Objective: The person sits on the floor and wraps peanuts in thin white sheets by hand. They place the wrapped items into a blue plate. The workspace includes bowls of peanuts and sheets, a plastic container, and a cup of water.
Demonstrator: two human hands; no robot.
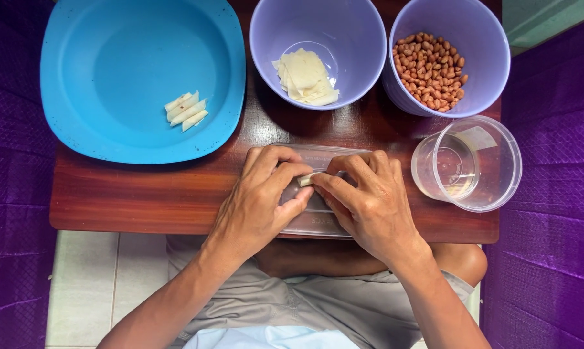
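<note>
1. As we looked down at the small wooden table, we saw our left hand and our right hand close together, fingertips pinched from both sides on one little pale roll.
2. The roll sat between our fingers, just above a clear plastic lid that lay flat under both hands near the front edge of the table.
3. We judged that some work was done: three finished rolls lay side by side in the blue plate.
4. We judged that a lot was left: the middle purple bowl held a stack of thin pale sheets, and the right purple bowl held many peanuts.
5. A clear tub with a little water stood just beside our right hand, with its rim reaching the right edge of the table, so we thought it could tip if bumped.
6. The blue plate had lots of open room, and the bare wood to the left of our left hand gave space to move.
7. Purple cushions stood on both sides.
</note>
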